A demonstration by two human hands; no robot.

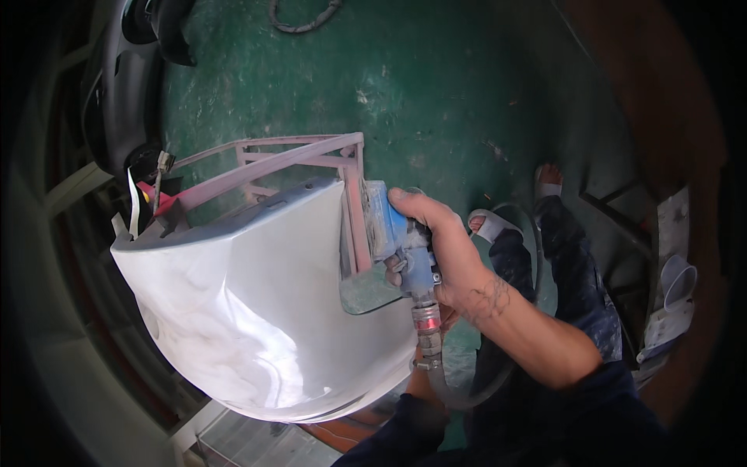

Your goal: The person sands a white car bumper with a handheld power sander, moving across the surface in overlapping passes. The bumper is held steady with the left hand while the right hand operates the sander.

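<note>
My right hand [447, 241] is wrapped round a blue air sander [397, 233], thumb on top and fingertips showing on its far side. The sander's flat pad stands on edge at the notched edge of a large white curved panel [257, 303], which looks like a car bumper. Whether the pad touches that edge I cannot tell. From the sander's lower end a grey hose [459, 397] with a metal coupling loops down and right. My left hand [449, 314] is mostly hidden behind the hose and my right wrist, low beside the panel; its fingers do not show.
A pink metal frame stand [296, 152] is behind the panel. Dark car parts [132, 86] stand at the far left. A coiled hose [303, 23] lies on the green floor [436, 86]. On the right is a rack [669, 233] with a clear plastic cup [678, 282].
</note>
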